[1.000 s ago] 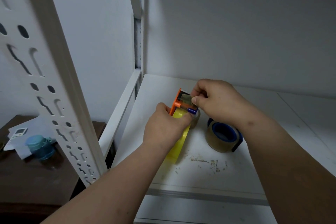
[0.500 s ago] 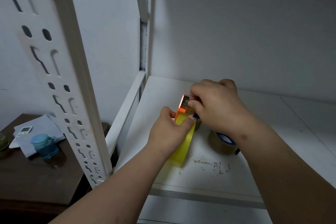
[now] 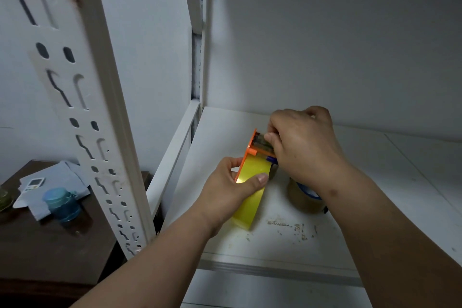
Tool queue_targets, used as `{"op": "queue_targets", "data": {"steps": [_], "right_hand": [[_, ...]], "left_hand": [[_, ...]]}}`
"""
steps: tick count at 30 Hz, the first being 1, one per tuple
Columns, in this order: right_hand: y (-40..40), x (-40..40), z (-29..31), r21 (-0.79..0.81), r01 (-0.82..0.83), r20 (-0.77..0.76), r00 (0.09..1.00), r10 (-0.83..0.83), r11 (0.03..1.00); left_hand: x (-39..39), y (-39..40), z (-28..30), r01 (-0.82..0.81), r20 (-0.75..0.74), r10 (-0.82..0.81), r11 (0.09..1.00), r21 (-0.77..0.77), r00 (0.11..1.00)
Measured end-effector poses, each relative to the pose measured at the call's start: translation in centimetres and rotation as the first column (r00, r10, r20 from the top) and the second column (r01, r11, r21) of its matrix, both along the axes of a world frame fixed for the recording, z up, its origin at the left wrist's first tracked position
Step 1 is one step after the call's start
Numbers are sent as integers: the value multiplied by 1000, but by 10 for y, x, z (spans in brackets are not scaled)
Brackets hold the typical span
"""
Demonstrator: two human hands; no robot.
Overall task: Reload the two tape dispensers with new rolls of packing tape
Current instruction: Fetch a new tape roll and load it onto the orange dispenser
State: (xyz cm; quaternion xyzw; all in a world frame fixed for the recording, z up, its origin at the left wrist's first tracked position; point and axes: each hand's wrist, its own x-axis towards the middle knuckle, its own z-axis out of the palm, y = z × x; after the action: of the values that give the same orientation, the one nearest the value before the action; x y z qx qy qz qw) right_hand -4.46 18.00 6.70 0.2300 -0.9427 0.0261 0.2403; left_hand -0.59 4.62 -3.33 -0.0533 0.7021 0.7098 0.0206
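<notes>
An orange tape dispenser [image 3: 252,150] with a yellow roll of tape [image 3: 250,197] in it is held over the white shelf [image 3: 225,132], and this dispenser is taken here as the landmark. The yellow roll is seated in the lower part of the dispenser, and its bottom edge appears to rest on the shelf board. The left hand [image 3: 232,187] is wrapped around the roll from the left side; its grip is closed on the roll, with the thumb [image 3: 260,179] pressed on the shiny outer face and the other fingers hidden behind the orange side plate. The right hand [image 3: 302,147] is placed at the top of the dispenser, from the right side. Its fingertips [image 3: 271,136] are pressed together at the dark metal part at the head of the dispenser, in a pinch; whether the end of the tape is held between them cannot be told. A small blue part [image 3: 271,159] of the dispenser is seen just under this hand.

To the right of the dispenser, and near it, a second roll of brownish tape [image 3: 303,199] with a blue inside lies on the shelf, half covered by the right wrist. In front of the dispenser some brown crumbs or stains [image 3: 292,226] are spread on the shelf board. To the left of the dispenser a perforated white shelf post [image 3: 105,132] stands, and beyond it a dark wooden surface [image 3: 50,245] is seen lower down, with a blue jar [image 3: 62,204] and some papers [image 3: 52,182] on it.
</notes>
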Motion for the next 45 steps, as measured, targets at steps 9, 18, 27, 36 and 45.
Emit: {"op": "queue_targets", "data": {"steps": [9, 18, 27, 36, 45], "right_hand": [[2, -3, 15, -91, -33, -57, 998, 28, 995], [9, -14, 12, -58, -34, -23, 999, 33, 998], [14, -13, 30, -151, -90, -77, 994, 79, 984], [15, -10, 39, -131, -66, -3, 998, 66, 989], [12, -8, 41, -302, -12, 194, 978, 74, 953]], "left_hand": [[-6, 3, 9, -217, -29, 215, 957, -191, 976], [0, -9, 0, 70, 66, -74, 995, 64, 995], [-1, -3, 1, -143, -32, 141, 987, -77, 989], [-1, -11, 6, 16, 74, -12, 998, -54, 997], [7, -5, 3, -105, 22, 105, 994, -6, 994]]}}
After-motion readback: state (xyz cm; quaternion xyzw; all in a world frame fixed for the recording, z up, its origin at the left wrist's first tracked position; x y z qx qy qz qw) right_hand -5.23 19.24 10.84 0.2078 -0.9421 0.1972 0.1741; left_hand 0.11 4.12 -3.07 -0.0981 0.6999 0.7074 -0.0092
